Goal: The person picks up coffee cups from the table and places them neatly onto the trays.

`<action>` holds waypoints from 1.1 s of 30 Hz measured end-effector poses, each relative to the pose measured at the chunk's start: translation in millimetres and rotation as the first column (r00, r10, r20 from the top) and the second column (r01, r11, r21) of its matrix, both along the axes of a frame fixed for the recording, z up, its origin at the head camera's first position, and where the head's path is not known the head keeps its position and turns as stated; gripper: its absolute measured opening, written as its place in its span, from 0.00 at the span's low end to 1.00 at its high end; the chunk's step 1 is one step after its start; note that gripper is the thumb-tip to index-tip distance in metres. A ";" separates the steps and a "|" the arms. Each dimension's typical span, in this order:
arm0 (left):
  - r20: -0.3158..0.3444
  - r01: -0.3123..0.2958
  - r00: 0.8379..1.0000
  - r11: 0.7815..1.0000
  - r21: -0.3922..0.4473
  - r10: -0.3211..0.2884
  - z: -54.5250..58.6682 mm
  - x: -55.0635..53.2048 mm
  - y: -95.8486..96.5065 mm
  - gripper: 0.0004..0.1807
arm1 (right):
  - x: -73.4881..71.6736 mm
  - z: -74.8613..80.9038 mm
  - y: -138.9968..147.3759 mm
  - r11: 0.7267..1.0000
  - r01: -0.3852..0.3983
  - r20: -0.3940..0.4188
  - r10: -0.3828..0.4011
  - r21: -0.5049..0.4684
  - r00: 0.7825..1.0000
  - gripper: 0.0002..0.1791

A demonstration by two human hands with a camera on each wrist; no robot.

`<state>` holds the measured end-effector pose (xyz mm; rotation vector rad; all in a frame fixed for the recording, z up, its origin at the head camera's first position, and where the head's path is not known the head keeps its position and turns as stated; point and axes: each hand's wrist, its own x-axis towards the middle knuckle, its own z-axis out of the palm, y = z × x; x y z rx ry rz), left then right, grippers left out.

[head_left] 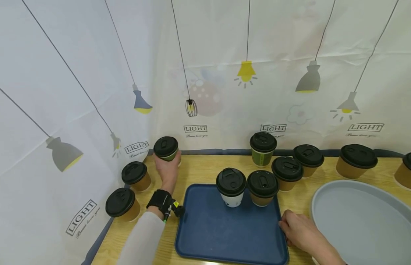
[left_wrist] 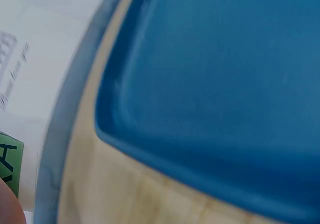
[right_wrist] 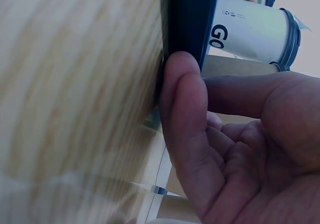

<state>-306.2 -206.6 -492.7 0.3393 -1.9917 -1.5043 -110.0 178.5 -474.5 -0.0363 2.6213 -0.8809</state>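
Observation:
My left hand grips a green paper cup with a black lid, at the back left beyond the blue tray. A sliver of that cup's green side and one fingertip show at the lower left of the left wrist view. My right hand pinches the tray's right edge; in the right wrist view its fingers are bent against the dark rim. On the tray's back right stand a white cup and a brown cup, both black-lidded.
Two brown cups stand left of the tray. Behind and right are another green cup and several brown cups. A large grey round tray lies at the right. A printed cloth hangs behind the wooden table.

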 end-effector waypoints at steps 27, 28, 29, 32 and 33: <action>0.013 0.622 0.783 0.783 0.028 -0.622 32.8 97.1 6.5 0.38 | 0.0 -0.7 0.4 1.000 -0.013 -0.003 0.013 -0.001 1.000 0.09; 0.006 0.649 0.760 0.760 0.018 -0.649 32.5 98.4 5.9 0.38 | 0.1 -0.5 0.5 1.000 -0.012 -0.004 0.012 -0.003 1.000 0.09; 0.002 0.672 0.741 0.741 0.009 -0.672 32.6 99.8 5.4 0.38 | 0.2 -0.3 0.5 1.000 -0.010 -0.005 0.010 -0.005 1.000 0.09; 0.000 0.731 0.683 0.683 -0.011 -0.731 32.0 102.3 3.6 0.38 | 0.6 -0.2 0.6 1.000 -0.007 -0.015 0.007 -0.009 1.000 0.09; 0.000 0.748 0.663 0.663 -0.015 -0.748 32.0 103.1 3.2 0.38 | 0.8 -0.2 0.7 1.000 -0.006 -0.018 0.006 -0.009 1.000 0.09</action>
